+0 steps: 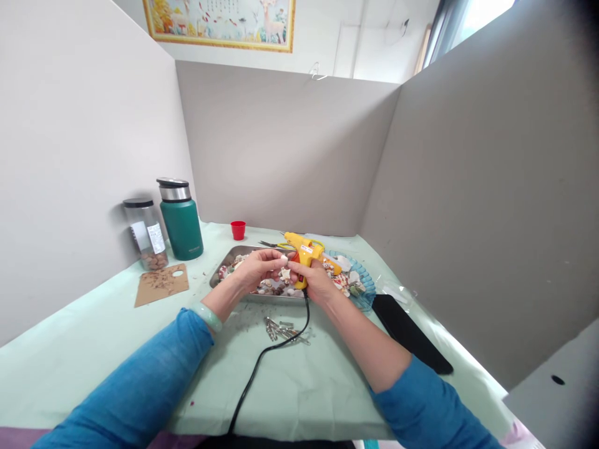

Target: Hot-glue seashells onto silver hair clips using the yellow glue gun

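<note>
My left hand is closed, with a small white piece, probably a shell, pinched at its fingertips. My right hand is wrapped round the handle of a yellow hot glue gun. Its thumb reaches left, close to the left fingertips, and the gun's nozzle points left. A black cord runs from the handle down to the table's front edge. Beneath both hands lies a metal tray of shells, with a pale star-shaped piece showing between them. My hands partly hide the tray.
A blue scalloped dish of shells stands right, near a black slab. Metal clips lie in front. Scissors and a red cup are behind. Left are a green bottle, a jar and a brown board.
</note>
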Motion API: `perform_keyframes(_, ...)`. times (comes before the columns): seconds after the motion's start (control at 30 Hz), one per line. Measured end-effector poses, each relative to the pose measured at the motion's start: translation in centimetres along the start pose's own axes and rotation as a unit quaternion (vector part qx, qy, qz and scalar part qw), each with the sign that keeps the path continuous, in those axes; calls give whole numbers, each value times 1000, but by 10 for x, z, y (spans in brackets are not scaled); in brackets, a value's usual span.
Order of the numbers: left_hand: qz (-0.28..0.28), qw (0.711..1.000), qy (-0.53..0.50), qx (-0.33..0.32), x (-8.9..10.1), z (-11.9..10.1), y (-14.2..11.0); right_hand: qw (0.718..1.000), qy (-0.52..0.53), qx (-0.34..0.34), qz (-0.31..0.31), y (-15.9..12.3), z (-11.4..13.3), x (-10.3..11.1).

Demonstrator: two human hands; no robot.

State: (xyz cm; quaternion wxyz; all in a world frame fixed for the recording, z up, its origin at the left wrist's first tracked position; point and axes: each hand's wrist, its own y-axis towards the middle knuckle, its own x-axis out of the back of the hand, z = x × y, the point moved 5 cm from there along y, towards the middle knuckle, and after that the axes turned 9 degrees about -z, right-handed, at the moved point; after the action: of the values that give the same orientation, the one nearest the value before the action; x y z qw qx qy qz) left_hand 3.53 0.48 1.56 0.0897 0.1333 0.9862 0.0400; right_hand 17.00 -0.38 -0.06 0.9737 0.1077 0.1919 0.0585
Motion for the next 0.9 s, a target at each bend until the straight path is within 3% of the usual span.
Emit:
perform_keyframes(0.23, 21, 1000, -17, 0, 1, 2, 1, 1000, 11, 0, -10, 1, 0, 1)
perform_keyframes(0.53, 5, 1000, -22, 1, 2, 4, 3, 998, 21, 18, -63, 2, 3, 3)
perform_keyframes(0.9, -22, 998, -51, -19, 4, 4, 7, 999, -12, 8, -46, 1, -1, 2)
